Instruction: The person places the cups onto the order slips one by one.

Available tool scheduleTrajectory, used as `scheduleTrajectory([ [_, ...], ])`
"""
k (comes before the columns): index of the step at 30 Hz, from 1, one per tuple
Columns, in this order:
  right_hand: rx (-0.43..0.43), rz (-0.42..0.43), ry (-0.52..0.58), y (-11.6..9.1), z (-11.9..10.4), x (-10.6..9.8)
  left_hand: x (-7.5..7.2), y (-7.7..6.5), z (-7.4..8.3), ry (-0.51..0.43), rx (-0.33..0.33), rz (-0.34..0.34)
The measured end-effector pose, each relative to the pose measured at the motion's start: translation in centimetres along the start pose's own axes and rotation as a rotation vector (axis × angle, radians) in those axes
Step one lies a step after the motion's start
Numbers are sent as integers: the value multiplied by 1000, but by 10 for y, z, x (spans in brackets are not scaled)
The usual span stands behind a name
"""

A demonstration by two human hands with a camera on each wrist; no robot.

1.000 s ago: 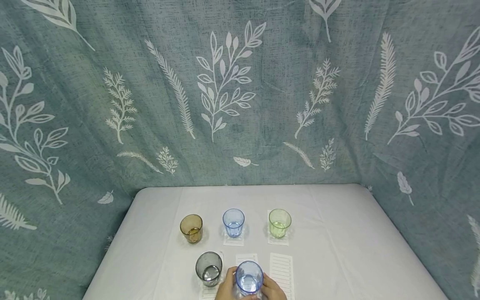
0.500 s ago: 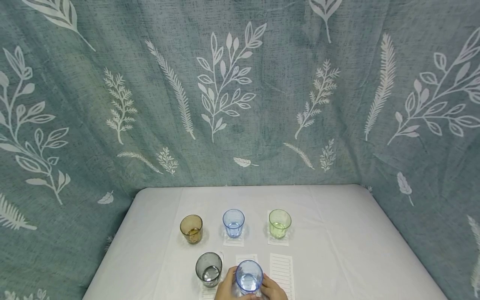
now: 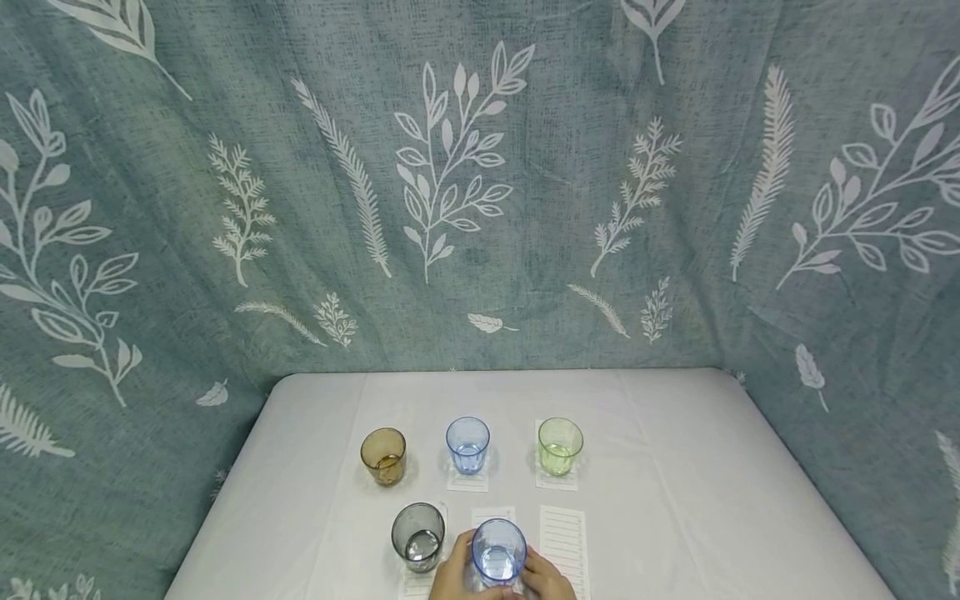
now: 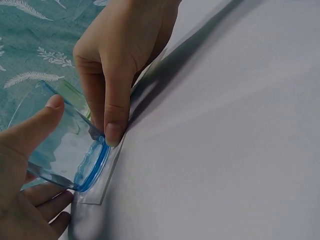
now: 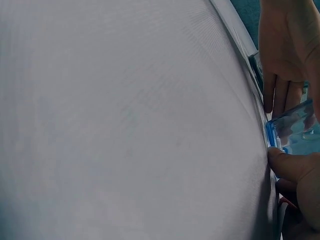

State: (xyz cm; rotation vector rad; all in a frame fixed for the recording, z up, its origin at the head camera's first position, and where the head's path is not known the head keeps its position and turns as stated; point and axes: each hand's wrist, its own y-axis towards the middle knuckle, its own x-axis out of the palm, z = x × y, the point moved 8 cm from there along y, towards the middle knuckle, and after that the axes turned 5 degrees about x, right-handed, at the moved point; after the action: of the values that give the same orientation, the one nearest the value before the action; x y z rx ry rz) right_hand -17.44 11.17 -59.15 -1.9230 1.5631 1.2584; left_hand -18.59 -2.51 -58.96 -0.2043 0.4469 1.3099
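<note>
A clear blue drinking glass (image 3: pixel 498 552) stands upright at the front of the white table, over a lined paper card (image 3: pixel 493 514). My left hand (image 3: pixel 450 577) holds it from the left; in the left wrist view the thumb lies along its wall, with the other fingers on its far side. From the right, my right hand (image 3: pixel 549 579) grips low at the base, its thumb (image 4: pixel 114 134) right at the bottom edge beside the card. In the right wrist view both hands meet around the glass at the right edge. A grey glass (image 3: pixel 417 537) stands just left of my left hand.
Behind, a brown glass (image 3: pixel 383 457), a second blue glass (image 3: pixel 467 446) and a green glass (image 3: pixel 559 447) stand in a row. Another lined card (image 3: pixel 564 542) lies right of the held glass. A patterned teal curtain (image 3: pixel 480 192) surrounds the white-covered table (image 3: pixel 690 467).
The view shifts very slightly. Both hands stay on the blue glass, which keeps nearly the same place; the other glasses have not moved.
</note>
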Motion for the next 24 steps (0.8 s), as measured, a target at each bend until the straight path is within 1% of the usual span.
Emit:
scheduleTrajectory([
  [4,-1,-32,2,0,0,1,-1,-1,0,27,9,6],
  [7,-12,-35,2,0,0,2,-1,-1,1,26,11,13],
  [12,-31,-4,-15,0,0,1,-1,-1,-1,30,1,26],
  [16,-69,37,-37,-1,-1,0,-1,-2,-2,35,-4,38],
  [17,-69,37,-38,-1,-1,0,-1,-2,-2,33,-4,38],
  [18,-53,26,-28,-1,-1,0,-2,-3,-1,31,3,39],
  [20,-18,32,-16,-3,0,-1,-4,-3,2,40,22,34],
  [22,-18,97,-9,-6,0,-5,-7,-4,7,36,39,27],
  [23,-19,140,-2,-8,0,-8,-9,-5,9,23,43,25],
  [24,-31,200,8,-10,0,-12,-10,-5,12,11,50,23],
])
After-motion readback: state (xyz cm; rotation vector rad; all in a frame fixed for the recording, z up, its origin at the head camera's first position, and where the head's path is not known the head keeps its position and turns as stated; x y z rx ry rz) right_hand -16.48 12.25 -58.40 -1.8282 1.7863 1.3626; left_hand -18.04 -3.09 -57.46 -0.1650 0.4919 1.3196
